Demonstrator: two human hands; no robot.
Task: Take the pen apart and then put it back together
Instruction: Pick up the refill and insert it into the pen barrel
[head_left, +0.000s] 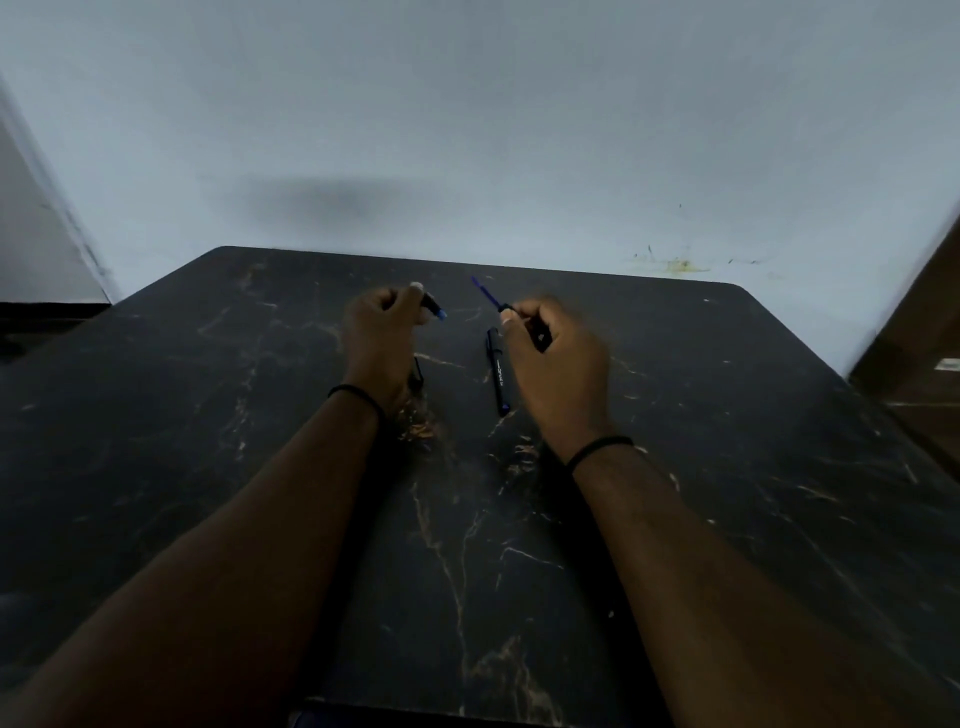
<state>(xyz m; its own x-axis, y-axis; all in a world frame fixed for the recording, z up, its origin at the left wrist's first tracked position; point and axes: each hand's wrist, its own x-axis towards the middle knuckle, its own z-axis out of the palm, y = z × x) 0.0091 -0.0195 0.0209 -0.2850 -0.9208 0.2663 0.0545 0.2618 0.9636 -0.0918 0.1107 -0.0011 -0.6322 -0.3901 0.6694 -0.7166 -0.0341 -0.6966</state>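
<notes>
— Forearms nearest, over the worktop (208, 467). What's held?
— Left hand (382, 332) grips a short barrel piece (434, 306); right hand (553, 358) pinches the refill section (488, 293) at twelve o'clock. Cap (497, 371) lies between.
— Advice?
— Line both up straight before pushing.

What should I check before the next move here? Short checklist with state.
1. Left hand grips the short black piece with blue end: ok.
2. Right hand grips the section with blue refill sticking out: ok.
3. The two held parts apart, not yet joined: ok.
4. Black pen barrel lies on the table between the hands: ok.
5. Small dark part by the left wrist, what it is: cannot tell.
6. Spring or other small parts: cannot tell.
</notes>
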